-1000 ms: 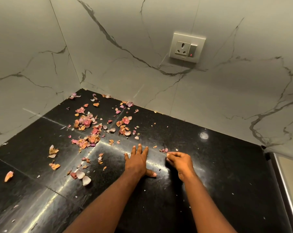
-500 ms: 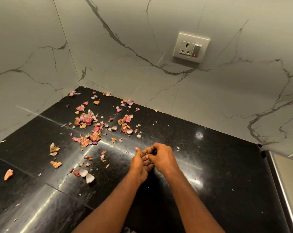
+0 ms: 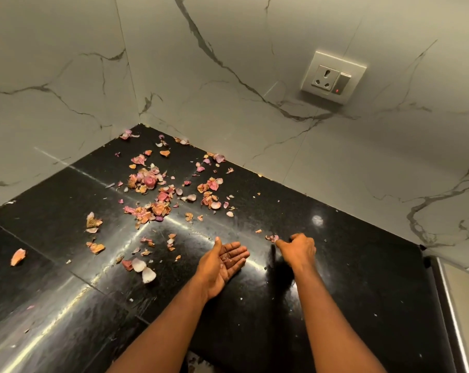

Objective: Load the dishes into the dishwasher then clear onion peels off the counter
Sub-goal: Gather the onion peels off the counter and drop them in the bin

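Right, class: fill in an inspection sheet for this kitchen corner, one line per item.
Surface: black polished counter, glossy, with pale specks.
Job's things: onion peels scattered toward the corner; a few bits in the left palm; a small peel cluster at the right fingertips.
Clutter: nothing seen beyond the peels.
Grippers: left hand palm up and cupped; right hand knuckles up, fingers curled down onto the counter.
Cables: nothing seen.
Surroundings: marble-look wall tiles; wall socket, red light lit on its switch; metal edge at right.

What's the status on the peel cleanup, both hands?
Left hand cupped palm-up, few bits in it. Right hand reaching at small peel. Main onion peels scattered, uncollected.
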A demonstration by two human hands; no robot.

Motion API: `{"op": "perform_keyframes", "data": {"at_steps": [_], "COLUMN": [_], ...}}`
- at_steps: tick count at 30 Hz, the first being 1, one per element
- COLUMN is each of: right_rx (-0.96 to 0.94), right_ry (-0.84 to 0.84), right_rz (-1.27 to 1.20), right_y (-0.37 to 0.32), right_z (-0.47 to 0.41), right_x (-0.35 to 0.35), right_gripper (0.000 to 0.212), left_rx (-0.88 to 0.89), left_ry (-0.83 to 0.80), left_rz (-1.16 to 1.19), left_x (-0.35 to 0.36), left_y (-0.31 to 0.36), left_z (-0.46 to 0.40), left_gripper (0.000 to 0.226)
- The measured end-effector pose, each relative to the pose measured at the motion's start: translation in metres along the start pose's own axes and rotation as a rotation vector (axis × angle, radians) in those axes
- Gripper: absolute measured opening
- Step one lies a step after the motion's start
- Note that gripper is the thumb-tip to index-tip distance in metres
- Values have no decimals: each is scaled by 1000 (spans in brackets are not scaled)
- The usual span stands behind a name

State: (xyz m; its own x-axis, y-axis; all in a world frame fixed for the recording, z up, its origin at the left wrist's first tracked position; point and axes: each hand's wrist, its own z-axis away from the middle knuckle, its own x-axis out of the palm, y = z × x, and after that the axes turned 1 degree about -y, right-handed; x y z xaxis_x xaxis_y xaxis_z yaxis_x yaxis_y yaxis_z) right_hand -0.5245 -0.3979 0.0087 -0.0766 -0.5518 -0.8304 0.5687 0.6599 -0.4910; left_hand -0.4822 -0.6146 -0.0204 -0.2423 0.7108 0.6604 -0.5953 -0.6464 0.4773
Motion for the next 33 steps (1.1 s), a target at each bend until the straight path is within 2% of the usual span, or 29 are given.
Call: {"op": "perform_keyframes", "data": {"at_steps": [2,4,8,11,14,21,25,30,33], "right_rx": [-6,-49,-120,-166,-169,-137,-172,-168,-168], "right_ry": [-25,-35,-8,-29,-63,-144,-100,-14,-20], "right_rz": [55,104,128,181,246,301,248,1,-32], "right_y": [-8,-17,-26,-29,-29,-16,-1,16,22], "right_z": [-7,-13,-15,-13,-15,-17,-9,1,10], "right_x": [6,13,21,18,14,6,9,0,-7], "right_gripper": [67,68,36,21,12,10,14,16,11], "left_rx": [19,39,44,56,57,87,92,87,94], "left_ry": [15,35,51,49,43,59,72,88,94], "left_rz": [1,-11,-43,-48,-52,-49,-64,-92,-101], "left_x": [2,5,8,6,5,5,5,5,4], "left_y": [0,-1,-2,-3,-3,-6,-7,-5,-8], "left_z": [1,1,0,-1,-3,1,1,1,4], "left_gripper": [67,67,67,68,69,69,68,67,67]}}
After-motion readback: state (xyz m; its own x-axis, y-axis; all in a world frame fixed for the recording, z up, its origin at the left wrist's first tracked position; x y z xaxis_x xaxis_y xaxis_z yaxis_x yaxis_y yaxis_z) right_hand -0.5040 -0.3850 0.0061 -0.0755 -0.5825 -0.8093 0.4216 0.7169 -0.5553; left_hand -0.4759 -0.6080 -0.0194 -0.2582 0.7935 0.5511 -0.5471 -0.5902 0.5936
